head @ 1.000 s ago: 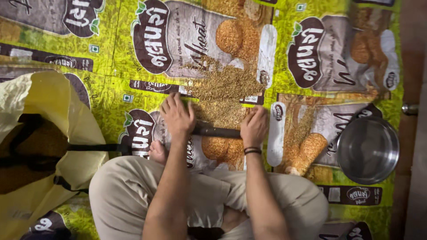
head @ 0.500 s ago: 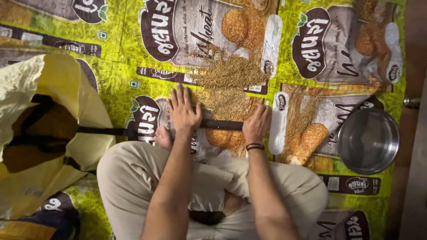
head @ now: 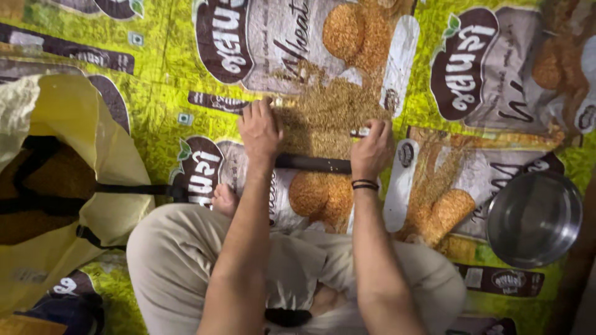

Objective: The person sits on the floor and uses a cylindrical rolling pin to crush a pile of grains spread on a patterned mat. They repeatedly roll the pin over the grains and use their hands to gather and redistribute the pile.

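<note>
Glossy woven plastic sheet (head: 155, 93), shiny smooth metal bowl (head: 535, 218), rough dry grain (head: 329, 111), matt dark rod (head: 313, 164).

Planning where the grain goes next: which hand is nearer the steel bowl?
Right. The right hand rests on the dark bar, with the steel bowl off to its right. The left hand sits at the bar's far end, farther away.

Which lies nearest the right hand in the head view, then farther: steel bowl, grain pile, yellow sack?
1. Grain pile: just left of the right hand.
2. Steel bowl: lower right, on the mat.
3. Yellow sack: far left.
</note>
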